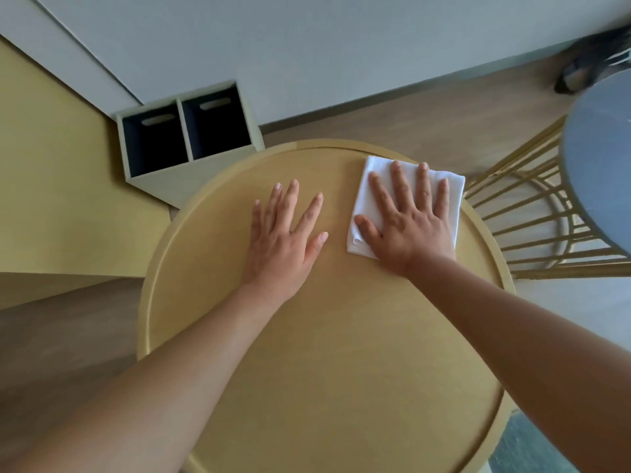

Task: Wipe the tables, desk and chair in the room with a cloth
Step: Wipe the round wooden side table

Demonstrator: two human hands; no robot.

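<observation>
Round yellow surface (324,336): wiping under way. Right hand (406,220) flat, pressing white cloth (372,196) near far rim; left hand (283,233) flat, bracing (empty). Grey table (601,158) apparently unwiped.

Body parts in view: two hands and two forearms. The left hand (283,233) and the right hand (413,230) are bare; the back of each is visible, with all five fingers. The nails (323,236) are short and natural in finish, with pale tips. Knuckle creases and faint tendon ridges (415,218) mark the back of the right hand. The left forearm (177,363) and the right forearm (512,336) are bare along their whole visible length, to the lower edge of the view.
</observation>
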